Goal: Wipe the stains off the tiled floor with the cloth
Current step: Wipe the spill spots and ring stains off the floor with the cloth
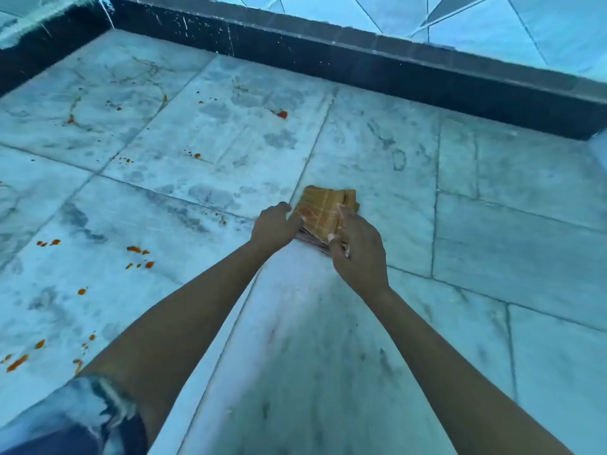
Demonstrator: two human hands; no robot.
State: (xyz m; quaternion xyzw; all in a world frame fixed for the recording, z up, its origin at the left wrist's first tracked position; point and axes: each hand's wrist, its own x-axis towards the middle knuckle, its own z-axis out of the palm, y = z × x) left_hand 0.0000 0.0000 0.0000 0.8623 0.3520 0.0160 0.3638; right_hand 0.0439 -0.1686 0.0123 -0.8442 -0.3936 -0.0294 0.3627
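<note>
A folded orange-brown cloth (323,211) with a pale grid pattern lies on the pale marble-look tiled floor (410,178) in the middle of the view. My left hand (274,224) grips its left edge, and my right hand (358,254) covers its near right part, fingers curled over the folds. Orange-red stains dot the floor to the left: a blob (281,114) far ahead, small drops (196,155) in the middle, a cluster (139,256) near left, and smears (18,362) at the lower left edge.
A dark skirting band (361,60) runs along the base of the tiled wall at the back and turns the corner at far left. My knee in torn denim (82,418) sits at the lower left. Grey smudges mark many tiles.
</note>
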